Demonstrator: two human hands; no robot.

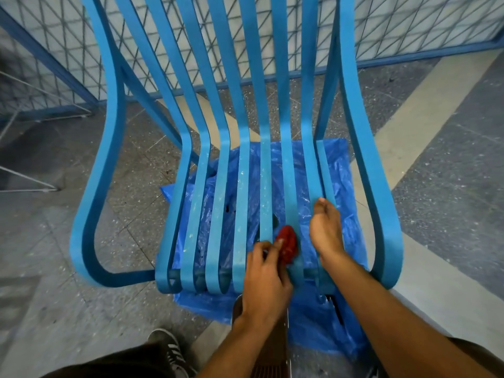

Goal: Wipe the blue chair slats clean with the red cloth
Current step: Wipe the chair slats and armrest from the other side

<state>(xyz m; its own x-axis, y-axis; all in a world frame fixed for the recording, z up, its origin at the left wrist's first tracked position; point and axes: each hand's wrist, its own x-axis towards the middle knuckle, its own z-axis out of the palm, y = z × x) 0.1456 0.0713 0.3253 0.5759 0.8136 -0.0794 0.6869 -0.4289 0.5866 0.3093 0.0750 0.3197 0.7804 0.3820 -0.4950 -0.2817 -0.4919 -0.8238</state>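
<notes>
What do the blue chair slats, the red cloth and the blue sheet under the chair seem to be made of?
The chair slats are probably bent wood or plywood, though this is not certain. They are painted matte blue, in smooth curved bands with whitish specks. The red cloth looks like soft fabric, bunched into folds. The blue sheet looks like thin plastic film, glossy and crinkled.

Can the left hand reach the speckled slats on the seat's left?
Probably yes: nothing lies between the left hand, gripping the red cloth, and the speckled slats; the right hand rests farther right.
</notes>
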